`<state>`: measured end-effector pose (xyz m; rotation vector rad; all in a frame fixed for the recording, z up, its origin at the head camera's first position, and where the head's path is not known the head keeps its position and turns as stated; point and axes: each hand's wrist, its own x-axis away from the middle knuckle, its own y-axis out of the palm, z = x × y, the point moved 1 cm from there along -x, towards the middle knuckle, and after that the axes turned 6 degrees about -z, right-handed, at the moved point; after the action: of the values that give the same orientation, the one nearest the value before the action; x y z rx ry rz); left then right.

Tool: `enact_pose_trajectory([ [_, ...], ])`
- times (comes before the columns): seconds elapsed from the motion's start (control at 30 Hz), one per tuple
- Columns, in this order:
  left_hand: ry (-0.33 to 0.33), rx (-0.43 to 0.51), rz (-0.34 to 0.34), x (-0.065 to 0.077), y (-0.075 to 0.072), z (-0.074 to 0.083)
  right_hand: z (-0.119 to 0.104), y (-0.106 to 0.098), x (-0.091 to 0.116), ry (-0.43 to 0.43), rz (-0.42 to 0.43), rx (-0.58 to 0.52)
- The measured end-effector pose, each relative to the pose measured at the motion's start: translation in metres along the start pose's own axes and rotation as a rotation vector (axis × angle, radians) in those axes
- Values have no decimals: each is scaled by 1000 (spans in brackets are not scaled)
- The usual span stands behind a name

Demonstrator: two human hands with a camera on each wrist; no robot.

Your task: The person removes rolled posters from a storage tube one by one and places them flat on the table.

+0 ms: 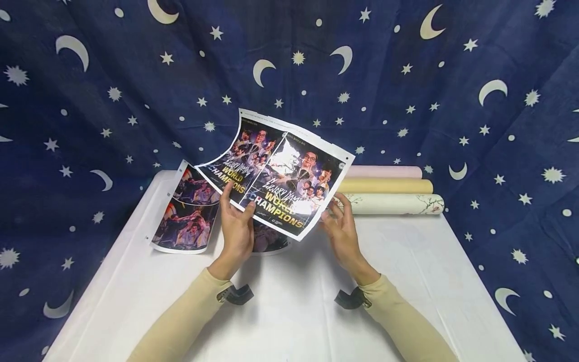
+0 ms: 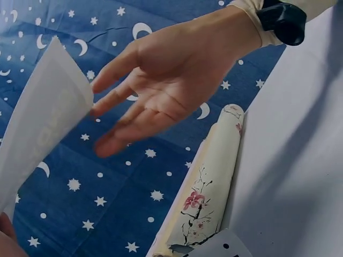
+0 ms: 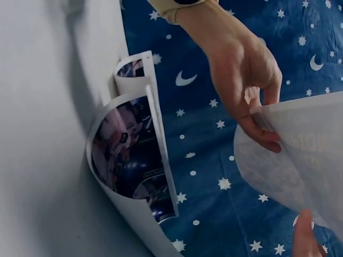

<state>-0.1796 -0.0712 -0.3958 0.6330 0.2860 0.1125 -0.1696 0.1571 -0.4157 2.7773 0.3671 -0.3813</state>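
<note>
A glossy poster (image 1: pixel 289 211) with two like panels reading "World Champions" is held tilted above the table. My left hand (image 1: pixel 237 229) pinches its lower edge; in the right wrist view the same left hand (image 3: pixel 241 75) has fingertips on the pale back of the poster (image 3: pixel 316 139). I cannot tell whether it is one sheet or several. At the poster's right edge is my right hand (image 1: pixel 344 239). In the left wrist view that right hand (image 2: pixel 171 80) has its fingers spread and fairly straight, fingertips at the poster's edge (image 2: pixel 59 101).
Behind the left hand, curled photo prints (image 1: pixel 187 226) lie on the white table (image 1: pixel 298 311). To the back right lie a pink roll (image 1: pixel 389 172), a yellow roll (image 1: pixel 393 186) and a white flowered roll (image 1: pixel 398 204). A blue moon-and-star cloth (image 1: pixel 289 50) hangs behind.
</note>
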Motion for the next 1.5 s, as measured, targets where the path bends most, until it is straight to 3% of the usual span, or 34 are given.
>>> enact_pose_trajectory([
  [0.13, 12, -1, -5, 2, 0, -4, 0, 1, -1, -85, 42, -1],
  [0.33, 4, -43, -20, 7, 1, -6, -1, 0, -6, -53, 5, 75],
  [0.47, -17, -72, -61, 11, 0, -6, -5, -3, -7, -40, 38, 60],
  [0.63, -80, -43, -99, 10, -9, -4, -12, -10, -7, -54, 28, 5],
  [0.77, -100, -34, -100, 4, -22, 1, -18, -22, -5, -56, -4, -4],
  [1.0, -41, 28, -160, -16, -45, 12, -28, -47, 2, -78, -58, -19],
  [1.13, -89, -8, -155, -24, -56, 21, -33, -59, 5, -75, -64, -7],
  [1.33, -253, -102, -277, -29, -78, 28, -37, -78, 10, -24, -91, 20],
  [1.5, -307, -225, -440, -28, -94, 26, -36, -91, 15, 59, -137, 55],
])
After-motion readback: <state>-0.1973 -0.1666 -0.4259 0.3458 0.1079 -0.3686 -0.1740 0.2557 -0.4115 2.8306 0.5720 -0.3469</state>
